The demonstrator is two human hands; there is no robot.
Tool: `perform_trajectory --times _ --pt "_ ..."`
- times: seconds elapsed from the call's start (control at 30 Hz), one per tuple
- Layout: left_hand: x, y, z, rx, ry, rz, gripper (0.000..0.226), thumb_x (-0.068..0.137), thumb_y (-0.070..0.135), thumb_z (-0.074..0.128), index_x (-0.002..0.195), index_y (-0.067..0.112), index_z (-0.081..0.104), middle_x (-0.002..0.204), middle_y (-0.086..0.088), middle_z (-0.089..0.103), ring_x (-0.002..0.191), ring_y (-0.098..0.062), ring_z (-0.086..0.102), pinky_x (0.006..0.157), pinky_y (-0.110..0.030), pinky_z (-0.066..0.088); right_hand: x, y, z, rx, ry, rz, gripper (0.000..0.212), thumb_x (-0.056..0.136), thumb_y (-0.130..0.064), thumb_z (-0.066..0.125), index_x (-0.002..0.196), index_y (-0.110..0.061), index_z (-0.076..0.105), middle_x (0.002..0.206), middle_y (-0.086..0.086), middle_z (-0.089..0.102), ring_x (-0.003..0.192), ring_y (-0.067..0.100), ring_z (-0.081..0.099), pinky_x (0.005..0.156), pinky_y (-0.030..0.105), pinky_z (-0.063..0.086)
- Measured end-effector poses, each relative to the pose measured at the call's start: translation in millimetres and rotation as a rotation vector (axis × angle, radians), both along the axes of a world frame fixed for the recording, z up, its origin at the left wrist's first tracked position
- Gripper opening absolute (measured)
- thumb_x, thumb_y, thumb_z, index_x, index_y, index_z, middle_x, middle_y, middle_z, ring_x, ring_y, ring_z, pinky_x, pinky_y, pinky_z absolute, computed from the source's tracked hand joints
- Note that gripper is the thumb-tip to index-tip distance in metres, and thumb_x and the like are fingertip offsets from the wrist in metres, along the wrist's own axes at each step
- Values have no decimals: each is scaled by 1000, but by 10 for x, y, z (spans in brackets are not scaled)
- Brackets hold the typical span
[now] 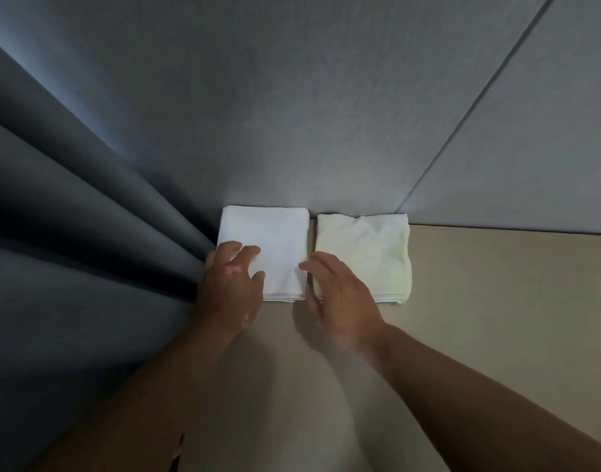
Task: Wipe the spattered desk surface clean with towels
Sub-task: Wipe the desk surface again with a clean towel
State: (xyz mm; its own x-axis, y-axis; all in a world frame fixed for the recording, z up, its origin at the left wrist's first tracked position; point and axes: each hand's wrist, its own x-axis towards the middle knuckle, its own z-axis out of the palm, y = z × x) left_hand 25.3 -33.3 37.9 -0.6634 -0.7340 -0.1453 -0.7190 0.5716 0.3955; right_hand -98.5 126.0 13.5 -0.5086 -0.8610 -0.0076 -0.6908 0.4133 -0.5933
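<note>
Beige desk (pixel 462 335), bare rightward; both hands' fingers (pixel 248 253) spread on white towel (pixel 275 240) beside curtain (pixel 71 233).

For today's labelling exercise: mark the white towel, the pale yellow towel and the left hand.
white towel (pixel 275 233), head view, bare upper middle of the fold.
pale yellow towel (pixel 367 247), head view, centre of its top face.
left hand (pixel 231 284), head view, back of the hand.

We cannot see the near-left corner of the white towel (pixel 271 247): our left hand (pixel 229 287) covers it. Right of that towel, our right hand (pixel 339 298) is motion-blurred, and both forearms run off the bottom edge.
</note>
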Motion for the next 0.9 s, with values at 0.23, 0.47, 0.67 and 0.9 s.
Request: perform_trajectory --times 0.23,0.47,0.67,0.9 --pt "-4 -345 -409 8 -155 -57 68 99 53 57 159 32 33 171 -3 11 155 -30 17 124 -43 26 -64 -986 -98 407 132 121 74 103 -55 50 163 -30 13 173 2 -9 159 29 -11 128 45 9" --pt "401 39 -334 57 -66 55 52 97 44 65 147 30 55 165 0 28 145 -27 33 117 -42 39 373 -517 -150 453 152 213 70 108 -54 33 165 -26 5 173 5 -14 158 29 -15 129 47 13" --pt "1067 841 -293 164 38 277 55 81 39 85 129 23 62 144 -4 44 121 -28 53 97 -39 53 960 278 -144 369 113 288 66 108 -45 43 165 -19 19 173 8 -3 158 31 -8 126 47 24" --pt "1535 1567 -151 807 188 635 59 61 39 90 112 19 68 105 0 76 96 -26 72 88 -49 60 1280 1311 -200 112 -46 223 62 85 -36 77 142 -24 59 164 2 37 152 21 32 105 29 50"
